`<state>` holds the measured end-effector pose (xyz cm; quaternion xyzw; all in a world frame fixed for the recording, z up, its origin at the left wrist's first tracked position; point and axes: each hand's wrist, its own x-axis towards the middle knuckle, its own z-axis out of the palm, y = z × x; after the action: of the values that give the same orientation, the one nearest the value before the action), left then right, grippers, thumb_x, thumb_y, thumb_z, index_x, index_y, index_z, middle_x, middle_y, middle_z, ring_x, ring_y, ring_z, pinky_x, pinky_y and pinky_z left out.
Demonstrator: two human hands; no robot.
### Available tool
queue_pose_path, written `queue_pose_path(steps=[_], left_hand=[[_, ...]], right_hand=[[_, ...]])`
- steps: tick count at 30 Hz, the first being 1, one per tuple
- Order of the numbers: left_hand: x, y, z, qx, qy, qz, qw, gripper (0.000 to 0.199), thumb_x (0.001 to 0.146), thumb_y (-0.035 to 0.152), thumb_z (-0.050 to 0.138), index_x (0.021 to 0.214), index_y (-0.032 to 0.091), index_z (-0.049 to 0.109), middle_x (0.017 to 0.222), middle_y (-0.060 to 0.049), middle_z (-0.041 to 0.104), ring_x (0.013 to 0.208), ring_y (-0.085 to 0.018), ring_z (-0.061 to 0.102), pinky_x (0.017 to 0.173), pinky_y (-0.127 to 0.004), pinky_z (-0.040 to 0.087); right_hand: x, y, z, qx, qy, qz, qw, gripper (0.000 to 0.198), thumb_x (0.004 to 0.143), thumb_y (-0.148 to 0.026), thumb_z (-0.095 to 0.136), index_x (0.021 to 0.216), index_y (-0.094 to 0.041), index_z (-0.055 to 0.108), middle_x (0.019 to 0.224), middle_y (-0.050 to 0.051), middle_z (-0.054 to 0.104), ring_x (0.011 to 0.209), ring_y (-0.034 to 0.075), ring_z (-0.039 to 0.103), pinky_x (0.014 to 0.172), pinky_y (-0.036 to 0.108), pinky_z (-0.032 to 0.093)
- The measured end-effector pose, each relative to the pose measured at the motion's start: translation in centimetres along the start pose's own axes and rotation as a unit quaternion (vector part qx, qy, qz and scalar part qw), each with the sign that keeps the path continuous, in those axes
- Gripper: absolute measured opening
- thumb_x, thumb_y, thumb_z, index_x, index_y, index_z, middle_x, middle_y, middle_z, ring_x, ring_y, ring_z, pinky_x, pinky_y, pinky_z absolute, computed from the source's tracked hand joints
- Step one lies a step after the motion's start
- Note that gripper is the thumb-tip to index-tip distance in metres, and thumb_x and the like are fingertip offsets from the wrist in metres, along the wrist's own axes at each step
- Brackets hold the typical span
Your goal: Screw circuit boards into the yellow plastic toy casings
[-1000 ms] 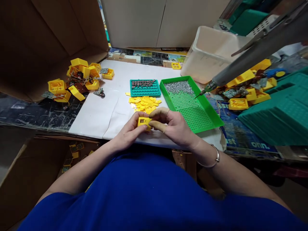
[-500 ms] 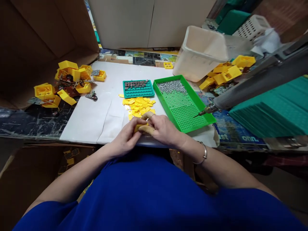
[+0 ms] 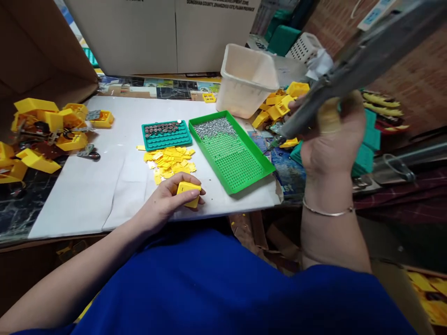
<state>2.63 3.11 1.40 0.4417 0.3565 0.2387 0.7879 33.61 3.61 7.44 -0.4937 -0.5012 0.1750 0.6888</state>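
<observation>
Low over the front of the white sheet, my left hand point(image 3: 174, 195) is closed around a small yellow plastic case point(image 3: 188, 193). Out to the right, my right hand point(image 3: 333, 132) is raised and wrapped around a grey electric screwdriver point(image 3: 310, 109). Its bit points down to the left, just beyond the right edge of a green perforated tray point(image 3: 247, 179). Silver screws point(image 3: 216, 128) fill the far end of that tray. Behind my left hand lies a pile of flat yellow pieces point(image 3: 169, 160). A teal tray point(image 3: 167, 142) with rows of small round metal parts sits behind the pile.
Yellow housings with wires point(image 3: 52, 123) are heaped at the left beside a cardboard box point(image 3: 42, 46). A whitish plastic bin point(image 3: 247, 83) stands behind the green tray, with more yellow housings point(image 3: 279, 104) to its right. A large carton point(image 3: 157, 42) closes off the back.
My hands have parted: the right one left the yellow case and moved right and up to grip the screwdriver. My left hand keeps the case. The whole view has swung to the right.
</observation>
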Motion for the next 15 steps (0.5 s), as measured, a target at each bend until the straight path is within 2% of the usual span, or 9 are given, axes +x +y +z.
queue_pose_path(steps=[1,3,5,8,11,15], left_hand=[[0.5,-0.1,0.4,-0.007,-0.004,-0.006,1.0,0.035,0.077,0.036,0.08,0.097,0.018,0.059,0.092,-0.004,0.071,0.081,-0.016,0.07,0.07,-0.026,0.058],[1.4,-0.3,1.0,-0.001,-0.004,-0.01,1.0,0.034,0.077,0.037,0.08,0.094,0.017,0.059,0.089,-0.004,0.071,0.08,-0.016,0.07,0.066,-0.026,0.059],[2.0,-0.5,1.5,0.009,0.003,-0.014,1.0,0.033,0.077,0.037,0.079,0.092,0.016,0.059,0.089,-0.004,0.071,0.079,-0.016,0.069,0.063,-0.025,0.059],[2.3,-0.5,1.8,-0.002,0.013,-0.019,1.0,0.03,0.079,0.037,0.078,0.09,0.017,0.058,0.087,-0.004,0.071,0.08,-0.016,0.068,0.062,-0.025,0.059],[2.2,-0.3,1.9,-0.007,0.015,-0.015,1.0,0.027,0.082,0.036,0.075,0.09,0.017,0.058,0.084,-0.004,0.071,0.081,-0.016,0.068,0.064,-0.026,0.06],[2.2,-0.3,1.8,-0.005,0.016,-0.018,1.0,0.025,0.084,0.035,0.074,0.092,0.017,0.058,0.088,-0.004,0.071,0.085,-0.017,0.068,0.065,-0.027,0.06]], right_hand=[[0.8,0.5,0.1,0.012,-0.007,-0.025,1.0,0.048,0.062,-0.055,0.084,0.093,-0.034,0.055,0.09,-0.002,0.061,0.08,0.017,0.067,0.077,0.035,0.053],[1.6,1.5,0.9,0.06,-0.002,-0.016,0.998,0.051,0.052,-0.048,0.091,0.083,-0.03,0.055,0.077,-0.004,0.059,0.06,0.014,0.06,0.063,0.032,0.052],[1.8,2.2,2.2,0.088,-0.019,0.01,0.996,0.046,0.056,-0.051,0.088,0.079,-0.028,0.056,0.07,-0.005,0.057,0.051,0.011,0.054,0.051,0.029,0.045],[1.6,3.5,3.9,0.105,-0.018,0.007,0.994,0.041,0.064,-0.053,0.084,0.076,-0.028,0.054,0.061,-0.006,0.052,0.047,0.01,0.048,0.045,0.028,0.037],[1.4,4.9,4.8,0.065,-0.02,-0.024,0.997,0.043,0.072,-0.063,0.076,0.075,-0.029,0.051,0.054,-0.007,0.047,0.045,0.011,0.043,0.045,0.029,0.036],[1.3,6.3,5.0,0.013,-0.019,-0.036,0.999,0.044,0.077,-0.069,0.067,0.076,-0.028,0.051,0.054,-0.006,0.048,0.046,0.012,0.045,0.048,0.03,0.04]])
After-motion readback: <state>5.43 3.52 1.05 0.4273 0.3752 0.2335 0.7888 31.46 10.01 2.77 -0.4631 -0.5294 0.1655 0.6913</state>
